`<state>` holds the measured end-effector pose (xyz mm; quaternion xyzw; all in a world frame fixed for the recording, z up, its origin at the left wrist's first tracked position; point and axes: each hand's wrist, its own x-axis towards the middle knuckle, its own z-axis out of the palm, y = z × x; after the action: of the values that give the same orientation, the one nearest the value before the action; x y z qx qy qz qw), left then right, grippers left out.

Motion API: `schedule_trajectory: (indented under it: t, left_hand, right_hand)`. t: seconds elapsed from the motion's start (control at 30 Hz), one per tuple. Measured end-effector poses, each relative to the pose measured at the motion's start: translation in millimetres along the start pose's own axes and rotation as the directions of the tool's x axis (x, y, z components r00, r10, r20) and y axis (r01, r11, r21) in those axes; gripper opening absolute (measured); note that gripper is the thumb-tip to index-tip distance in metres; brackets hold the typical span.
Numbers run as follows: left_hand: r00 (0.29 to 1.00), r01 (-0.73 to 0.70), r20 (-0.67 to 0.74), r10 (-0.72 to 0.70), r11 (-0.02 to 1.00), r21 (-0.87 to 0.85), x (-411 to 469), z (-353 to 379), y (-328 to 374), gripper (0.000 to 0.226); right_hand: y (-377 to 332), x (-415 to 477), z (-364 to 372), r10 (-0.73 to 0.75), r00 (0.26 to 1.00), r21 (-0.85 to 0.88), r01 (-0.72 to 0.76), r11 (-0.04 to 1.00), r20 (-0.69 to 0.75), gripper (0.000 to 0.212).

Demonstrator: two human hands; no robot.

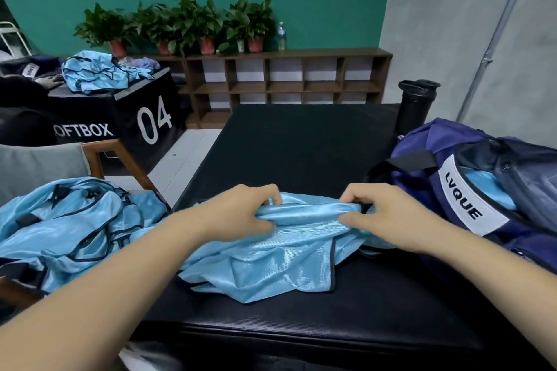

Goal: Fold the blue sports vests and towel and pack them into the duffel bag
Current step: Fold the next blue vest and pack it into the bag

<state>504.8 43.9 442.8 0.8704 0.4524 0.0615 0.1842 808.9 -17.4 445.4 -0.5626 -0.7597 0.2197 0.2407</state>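
Observation:
A light blue sports vest (265, 262) with dark trim lies crumpled on the black padded box (301, 141) in front of me. My left hand (241, 214) grips its far edge on the left, and my right hand (388, 217) pinches the same edge on the right. A navy duffel bag (470, 187) with a white LVQUE label stands open at the right, with light blue fabric (488, 187) showing inside. A heap of more blue vests (66, 226) rests at the left.
A black shaker bottle (414, 105) stands behind the bag. At the back left, a black box marked 04 (144, 117) carries another pile of blue vests (96, 71). A wooden cubby shelf (280, 81) with potted plants lines the green wall. A wooden chair (117, 159) stands at the left.

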Motion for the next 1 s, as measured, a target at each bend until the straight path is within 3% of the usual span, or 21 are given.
schedule_trajectory:
  t: [0.17, 0.3, 0.4, 0.5, 0.67, 0.8, 1.0]
  left_hand:
    - [0.990, 0.076, -0.130, -0.062, 0.991, 0.111, -8, -20, -32, 0.023]
    - [0.962, 0.074, -0.264, -0.068, 0.997, 0.013, -10, -33, -40, 0.021]
    - [0.945, -0.059, -0.327, 0.035, 0.996, -0.063, -12, -31, -18, 0.023]
    - [0.921, -0.197, -0.358, 0.153, 0.976, -0.089, -12, -23, 17, 0.026]
    - [0.916, -0.316, -0.300, 0.267, 0.940, -0.127, -11, -4, 58, 0.036]
    - [0.929, -0.336, -0.213, 0.302, 0.930, -0.150, -12, 7, 70, 0.044]
    - [0.973, -0.232, -0.039, 0.230, 0.941, -0.247, -19, 10, 67, 0.053]
  right_hand:
    - [9, -20, -27, 0.043, 0.986, -0.058, -0.034, 0.998, 0.162, 0.015]
    - [-2, -37, -37, 0.109, 0.927, -0.110, -0.074, 0.991, 0.359, 0.023]
    - [-14, -39, -36, 0.058, 0.987, -0.096, -0.044, 0.994, 0.153, 0.036]
    - [-19, -27, -21, 0.068, 0.998, 0.134, -0.065, 0.989, -0.019, 0.029]
    - [-14, -7, 17, 0.173, 0.979, 0.432, -0.201, 0.879, 0.105, 0.031]
    - [-8, 3, 32, 0.170, 0.962, 0.459, -0.254, 0.851, 0.215, 0.024]
    - [-5, 9, 35, 0.181, 0.940, 0.623, -0.328, 0.710, 0.289, 0.025]
